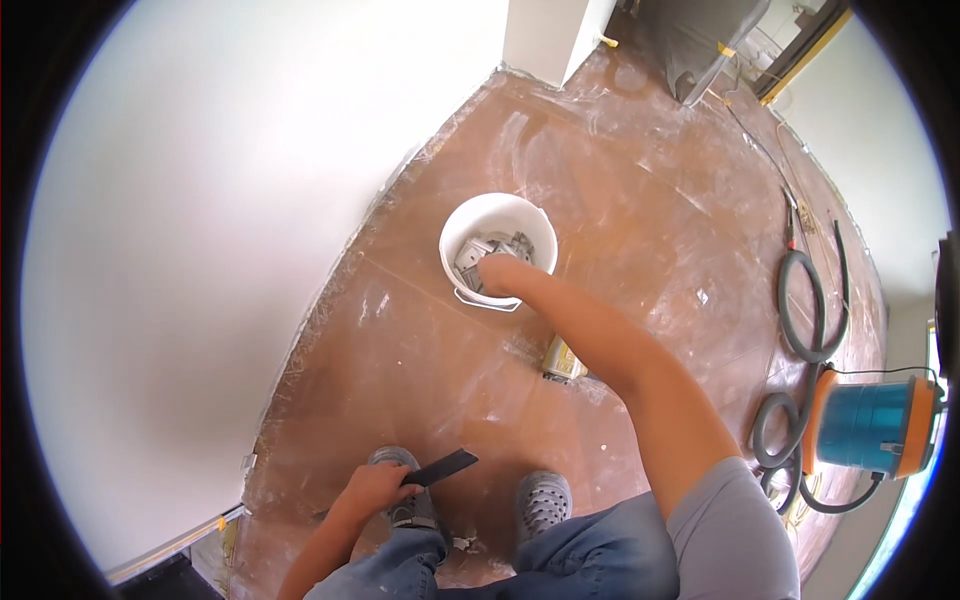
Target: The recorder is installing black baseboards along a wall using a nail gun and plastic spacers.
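The bucket (498,247) stands on the floor (620,200) ahead of the person, near the wall (220,230) on the left, with metal pieces (478,252) inside it. The right hand (497,268) reaches into the bucket; the left hand (372,488), nearer the feet, holds a flat tool (441,467). The vacuum (873,426) and its coiled hose (805,310) lie far right

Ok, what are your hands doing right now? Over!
Right hand down in white bucket, among grey metal pieces. Left hand gripping flat black tool. Nothing blocking either.
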Action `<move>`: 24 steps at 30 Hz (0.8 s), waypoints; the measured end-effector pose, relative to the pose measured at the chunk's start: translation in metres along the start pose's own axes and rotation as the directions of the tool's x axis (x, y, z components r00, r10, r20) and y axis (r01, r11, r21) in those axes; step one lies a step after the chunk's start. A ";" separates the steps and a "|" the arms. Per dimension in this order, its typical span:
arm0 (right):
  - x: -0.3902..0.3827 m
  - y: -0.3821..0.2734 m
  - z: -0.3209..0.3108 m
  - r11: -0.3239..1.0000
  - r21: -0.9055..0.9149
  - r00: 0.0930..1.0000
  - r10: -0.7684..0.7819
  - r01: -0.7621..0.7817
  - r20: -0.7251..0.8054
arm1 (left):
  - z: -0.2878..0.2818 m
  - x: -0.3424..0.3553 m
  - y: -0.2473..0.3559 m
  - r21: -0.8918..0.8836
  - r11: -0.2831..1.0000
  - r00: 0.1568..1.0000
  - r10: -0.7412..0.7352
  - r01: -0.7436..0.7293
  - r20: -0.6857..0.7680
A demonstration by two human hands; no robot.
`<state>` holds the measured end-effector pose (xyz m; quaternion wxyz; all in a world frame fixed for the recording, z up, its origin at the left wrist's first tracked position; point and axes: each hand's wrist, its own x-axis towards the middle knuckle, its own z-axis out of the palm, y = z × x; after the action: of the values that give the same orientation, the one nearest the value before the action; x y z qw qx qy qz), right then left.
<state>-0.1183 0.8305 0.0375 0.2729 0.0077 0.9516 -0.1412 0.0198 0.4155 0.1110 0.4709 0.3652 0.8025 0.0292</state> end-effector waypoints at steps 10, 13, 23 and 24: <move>-0.022 0.034 -0.025 0.949 0.285 0.863 0.031 0.132 -0.504 | 0.001 0.008 -0.019 -0.190 0.959 0.944 0.150 -0.211 -0.292; -0.068 0.014 -0.066 0.640 0.672 0.870 0.010 0.373 -0.492 | -0.023 0.001 -0.020 -0.247 0.961 0.954 0.050 -0.127 -0.296; -0.125 -0.065 -0.082 0.301 0.822 0.871 -0.265 0.483 -0.415 | -0.082 -0.021 0.013 -0.697 0.707 0.935 -0.157 -0.117 -0.317; -0.121 -0.064 -0.078 0.301 0.806 0.853 -0.291 0.511 -0.432 | -0.083 -0.023 0.013 -0.699 0.706 0.935 -0.162 -0.113 -0.315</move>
<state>-0.0619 0.7979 0.1809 0.0814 -0.0718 0.7154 -0.6902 -0.0312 0.4352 0.1792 0.4227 0.1342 0.8053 0.3933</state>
